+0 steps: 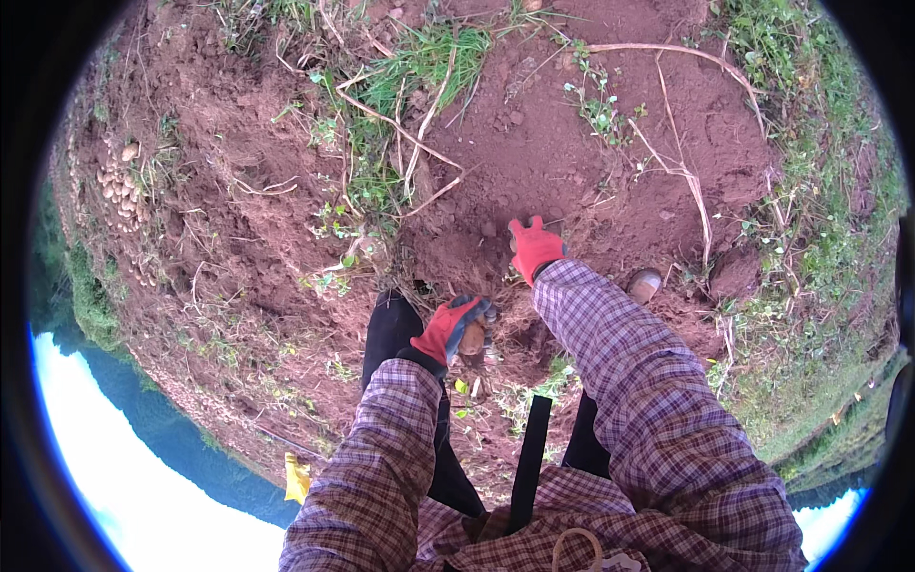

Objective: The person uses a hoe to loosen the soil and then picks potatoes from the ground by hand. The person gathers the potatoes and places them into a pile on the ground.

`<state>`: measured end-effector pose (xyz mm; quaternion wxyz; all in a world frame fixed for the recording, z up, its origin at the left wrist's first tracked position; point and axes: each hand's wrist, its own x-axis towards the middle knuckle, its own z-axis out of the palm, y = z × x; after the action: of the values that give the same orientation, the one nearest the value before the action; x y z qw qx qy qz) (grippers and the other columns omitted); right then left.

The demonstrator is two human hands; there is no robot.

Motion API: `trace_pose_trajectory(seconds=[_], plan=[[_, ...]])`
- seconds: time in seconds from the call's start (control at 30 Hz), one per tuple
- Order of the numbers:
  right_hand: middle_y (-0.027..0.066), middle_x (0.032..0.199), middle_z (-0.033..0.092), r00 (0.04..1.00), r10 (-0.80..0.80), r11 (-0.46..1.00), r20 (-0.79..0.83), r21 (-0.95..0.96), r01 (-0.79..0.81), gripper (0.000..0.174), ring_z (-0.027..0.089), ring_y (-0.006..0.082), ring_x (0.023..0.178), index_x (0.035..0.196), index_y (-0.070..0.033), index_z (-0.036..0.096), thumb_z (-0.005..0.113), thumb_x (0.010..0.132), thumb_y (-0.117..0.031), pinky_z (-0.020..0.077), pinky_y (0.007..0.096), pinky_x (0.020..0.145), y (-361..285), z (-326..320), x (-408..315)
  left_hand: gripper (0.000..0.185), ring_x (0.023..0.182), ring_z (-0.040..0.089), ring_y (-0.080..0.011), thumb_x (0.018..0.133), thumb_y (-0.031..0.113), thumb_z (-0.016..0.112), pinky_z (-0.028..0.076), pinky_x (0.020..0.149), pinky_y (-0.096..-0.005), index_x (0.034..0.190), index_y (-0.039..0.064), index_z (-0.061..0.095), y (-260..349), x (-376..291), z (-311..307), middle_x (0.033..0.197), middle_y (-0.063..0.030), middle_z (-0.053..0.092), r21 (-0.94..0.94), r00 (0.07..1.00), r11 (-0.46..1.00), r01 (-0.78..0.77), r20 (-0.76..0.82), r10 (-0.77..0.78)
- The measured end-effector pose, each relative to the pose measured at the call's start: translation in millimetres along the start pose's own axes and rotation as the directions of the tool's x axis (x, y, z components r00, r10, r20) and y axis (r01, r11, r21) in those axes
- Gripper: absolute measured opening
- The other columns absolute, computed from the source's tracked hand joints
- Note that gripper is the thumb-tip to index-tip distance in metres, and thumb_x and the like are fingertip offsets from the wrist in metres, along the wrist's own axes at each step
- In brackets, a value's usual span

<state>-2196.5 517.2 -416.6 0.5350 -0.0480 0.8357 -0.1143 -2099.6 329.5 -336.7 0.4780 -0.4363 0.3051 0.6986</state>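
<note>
My left hand [452,330], in a red glove with a grey palm, is closed around a brown tuber [472,339], probably a potato. It is held low over the loose soil, by my left knee. Farther forward and to the right, my right hand [536,247] in a matching glove reaches down to the reddish soil [457,247]. Its fingertips are at the ground beside a small brownish lump, and whether they grip it is hidden. Dry roots and crumbled earth [518,314] lie between the two hands.
Dry stems [400,121] and a grass clump [429,64] lie ahead. A heap of tubers [120,187] is at the far left. My shoe tip [645,284] shows right of my right forearm. Weeds [815,236] line the right side. A yellow object [296,477] stands at lower left.
</note>
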Motion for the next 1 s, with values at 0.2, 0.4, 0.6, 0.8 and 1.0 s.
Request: trace_pose_trajectory(seconds=[0.2, 0.4, 0.6, 0.8, 1.0], plan=[[0.0070, 0.091, 0.059, 0.980, 0.043, -0.039, 0.196, 0.980, -0.195, 0.046, 0.059, 0.0209, 0.078, 0.122, -0.015, 0.047, 0.067, 0.082, -0.026, 0.0486, 0.0327, 0.053, 88, -21, -46, 0.037, 0.089, 0.056, -0.0230, 0.095, 0.034, 0.047, 0.048, 0.076, -0.0373, 0.088, 0.001, 0.059, -10, -27, 3, 0.095, -0.0111, 0.057, -0.208, 0.846, 0.884, -0.419, 0.263, 0.463], [0.0040, 0.084, 0.059, 0.976, -0.193, -0.276, 0.105, 0.948, -0.157, 0.037, 0.054, 0.0140, 0.055, 0.125, -0.009, 0.047, 0.050, 0.092, -0.027, 0.0417, 0.0254, 0.039, -111, -141, -95, 0.031, 0.079, 0.059, -0.0234, 0.091, 0.034, 0.053, 0.050, 0.075, -0.0370, 0.095, 0.004, 0.055, 129, -149, -87, 0.087, -0.0090, 0.059, -0.645, 0.796, 0.534, -0.547, -0.206, 0.569], [0.0110, 0.118, 0.054, 0.705, -0.708, -0.043, -0.035, 0.999, 0.007, 0.068, 0.059, 0.0188, 0.088, 0.139, -0.013, 0.027, 0.061, 0.085, -0.036, 0.0564, 0.0348, 0.060, -566, -226, -130, 0.058, 0.114, 0.051, -0.0294, 0.083, 0.044, 0.062, 0.040, 0.099, -0.0477, 0.123, 0.005, 0.045, 340, -440, -251, 0.126, -0.0128, 0.051, -0.292, 0.345, 0.195, -0.936, -0.670, 0.657], [0.0074, 0.090, 0.064, 0.605, -0.716, 0.011, -0.348, 0.861, 0.509, 0.029, 0.061, 0.0178, 0.077, 0.109, -0.008, 0.057, 0.061, 0.082, -0.019, 0.0504, 0.0309, 0.070, -690, -238, -187, 0.046, 0.111, 0.054, -0.0256, 0.095, 0.041, 0.045, 0.042, 0.096, -0.0437, 0.128, 0.009, 0.048, 366, -555, -354, 0.124, -0.0116, 0.055, 0.026, 0.285, 0.451, -0.892, -0.744, 0.605], [0.0028, 0.077, 0.064, 0.948, -0.314, 0.211, -0.052, 0.970, 0.123, 0.014, 0.057, 0.0122, 0.067, 0.089, -0.005, 0.064, 0.061, 0.084, -0.017, 0.0466, 0.0290, 0.059, -389, -225, -59, 0.024, 0.060, 0.046, -0.0080, 0.094, 0.034, 0.045, 0.043, 0.066, -0.0253, 0.076, 0.020, 0.049, 302, -309, -217, 0.066, 0.0101, 0.048, -0.095, 0.495, 0.703, -0.705, -0.776, 0.391]])
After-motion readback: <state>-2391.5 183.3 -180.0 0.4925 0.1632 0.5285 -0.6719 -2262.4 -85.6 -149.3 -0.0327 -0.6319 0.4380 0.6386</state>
